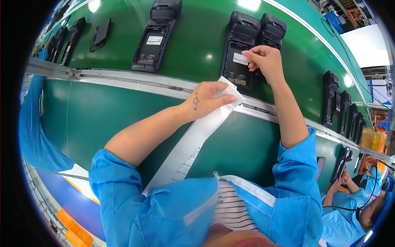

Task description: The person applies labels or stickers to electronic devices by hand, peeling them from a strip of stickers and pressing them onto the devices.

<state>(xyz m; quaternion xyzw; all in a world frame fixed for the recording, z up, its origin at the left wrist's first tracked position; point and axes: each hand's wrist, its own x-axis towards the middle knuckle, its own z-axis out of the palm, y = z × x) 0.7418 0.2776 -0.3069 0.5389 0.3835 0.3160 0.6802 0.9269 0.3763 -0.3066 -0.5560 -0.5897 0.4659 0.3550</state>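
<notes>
My left hand [209, 100] pinches a long white strip of label backing paper [210, 125] between thumb and fingers, near the silver rail. The strip's top end folds over at the fingertips, and its lower part hangs down to my jacket with printed labels [190, 162] along one edge. Fingers drawn together, my right hand [263, 61] is at the right edge of a small white label [240, 59]. That label lies over the open back recess of a black handheld device [238, 41]; whether it is fully stuck down cannot be seen. Another black device [272, 31] stands close behind my right hand.
On the green belt, a black device [157, 35] with a label in its recess lies to the left, beside a black cover [101, 35]. Several devices [330, 99] line the right. A silver rail [135, 82] borders the belt. A co-worker [345, 210] handles a device at lower right.
</notes>
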